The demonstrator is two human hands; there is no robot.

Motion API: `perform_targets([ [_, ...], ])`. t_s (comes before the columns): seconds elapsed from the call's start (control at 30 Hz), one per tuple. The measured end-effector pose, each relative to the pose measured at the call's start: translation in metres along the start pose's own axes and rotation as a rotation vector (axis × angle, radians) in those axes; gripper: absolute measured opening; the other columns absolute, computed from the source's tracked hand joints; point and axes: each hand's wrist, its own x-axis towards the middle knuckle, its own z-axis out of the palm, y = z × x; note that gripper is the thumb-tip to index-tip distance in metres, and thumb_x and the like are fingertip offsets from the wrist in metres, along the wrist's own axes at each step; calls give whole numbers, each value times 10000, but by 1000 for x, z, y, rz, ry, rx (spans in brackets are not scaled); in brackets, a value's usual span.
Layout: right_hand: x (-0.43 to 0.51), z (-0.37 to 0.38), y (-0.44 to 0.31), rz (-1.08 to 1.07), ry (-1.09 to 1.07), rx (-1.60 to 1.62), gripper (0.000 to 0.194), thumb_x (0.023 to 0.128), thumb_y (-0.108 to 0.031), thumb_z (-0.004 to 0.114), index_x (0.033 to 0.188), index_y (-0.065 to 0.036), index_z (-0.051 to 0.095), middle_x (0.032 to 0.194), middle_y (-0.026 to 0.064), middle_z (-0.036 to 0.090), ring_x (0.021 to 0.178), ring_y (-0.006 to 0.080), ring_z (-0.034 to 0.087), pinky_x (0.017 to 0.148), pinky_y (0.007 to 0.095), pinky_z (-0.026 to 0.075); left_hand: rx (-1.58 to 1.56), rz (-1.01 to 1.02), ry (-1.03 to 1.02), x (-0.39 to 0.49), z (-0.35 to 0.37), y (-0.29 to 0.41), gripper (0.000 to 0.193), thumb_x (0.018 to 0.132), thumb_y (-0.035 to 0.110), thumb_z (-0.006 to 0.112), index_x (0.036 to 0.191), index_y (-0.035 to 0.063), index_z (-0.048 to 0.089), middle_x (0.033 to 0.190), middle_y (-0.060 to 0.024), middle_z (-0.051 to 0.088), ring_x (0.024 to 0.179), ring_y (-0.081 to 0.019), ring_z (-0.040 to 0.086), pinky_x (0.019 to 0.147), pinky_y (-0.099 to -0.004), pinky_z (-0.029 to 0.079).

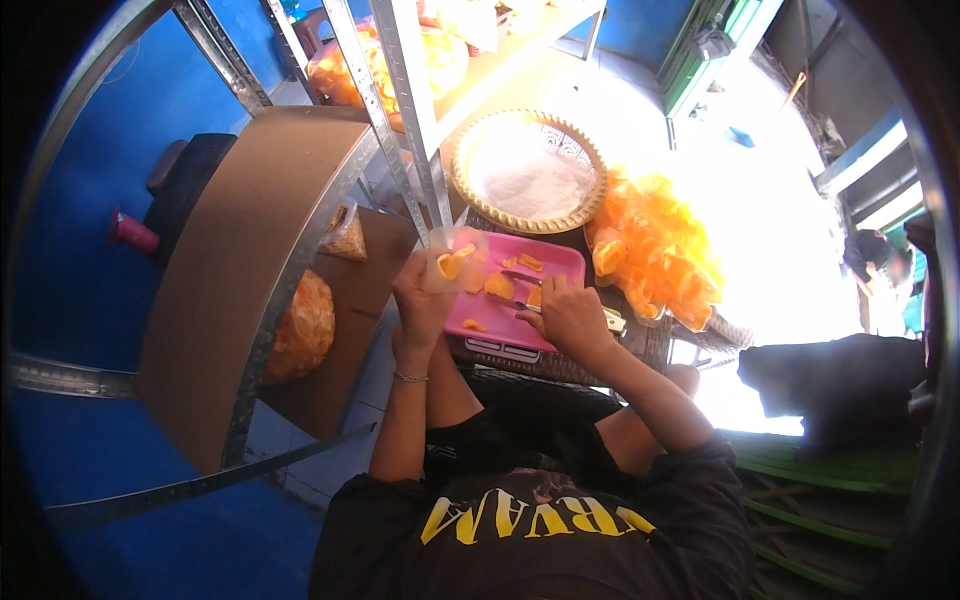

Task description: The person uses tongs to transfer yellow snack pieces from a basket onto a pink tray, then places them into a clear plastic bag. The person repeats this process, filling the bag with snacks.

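Note:
In my left hand [421,304] is a small clear plastic bag [474,241], held upright with a few orange-yellow chips [452,264] inside. My right hand [574,319] grips metal tongs [616,322] from above. Between the jaws of the tongs lies a yellow chip [499,286], low over a pink plastic tray [568,261]. Several more chip pieces [530,262] are scattered on the tray's floor. The bag is just left of the tongs, over the tray's left edge.
Beyond the tray stands a gold-rimmed round basket [529,180] with whitish contents. Filled bags of orange chips [656,240] lie to the right. A metal-framed shelf [247,225] rises close on my left, holding another chip bag [304,330]. A person [877,274] is far right.

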Motion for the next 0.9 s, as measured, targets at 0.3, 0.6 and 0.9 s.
perform_targets([
  [0.3,-8,-39,26,43,-27,63,472,908,-499,674,878,-34,599,792,135,650,766,330,679,647,434,533,-2,-39,-86,-1,11,-7,230,805,-19,793,1011,21,700,961,-10,696,881,-81,629,791,-268,527],
  [0.6,1,-172,59,171,-118,277,449,890,-458,735,927,-15,674,784,168,685,736,350,667,701,432,498,82,-5,-138,-2,28,8,199,788,-6,770,971,0,693,853,-110,690,743,-183,653,683,-329,525],
  [0.9,43,-213,17,-155,-286,-20,505,904,-529,690,847,-29,639,732,157,656,713,346,663,684,459,490,104,-127,-270,-8,35,7,318,756,-15,796,1053,10,685,896,-74,704,823,-154,669,738,-305,537],
])
